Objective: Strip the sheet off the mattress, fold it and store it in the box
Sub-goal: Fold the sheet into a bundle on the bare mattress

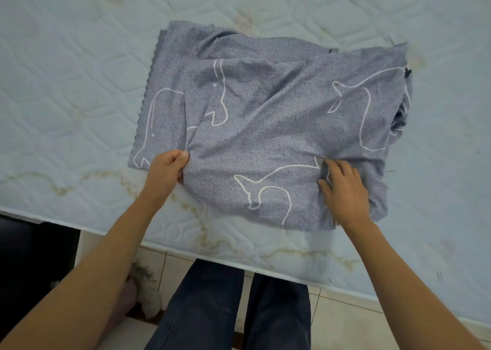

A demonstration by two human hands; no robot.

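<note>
Head view — left hand (167, 169) pinches folded sheet (265, 116) on mattress (66, 70); right hand (344, 191) presses it, fingers spread.

Stained quilted mattress (79, 84) — folded grey sheet (265, 110) on it

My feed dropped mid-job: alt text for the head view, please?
A half-folded grey fabric sheet with white animal outlines lies on the bare pale quilted mattress. The left hand pinches its near left edge; the right hand rests on its near right part.
</note>
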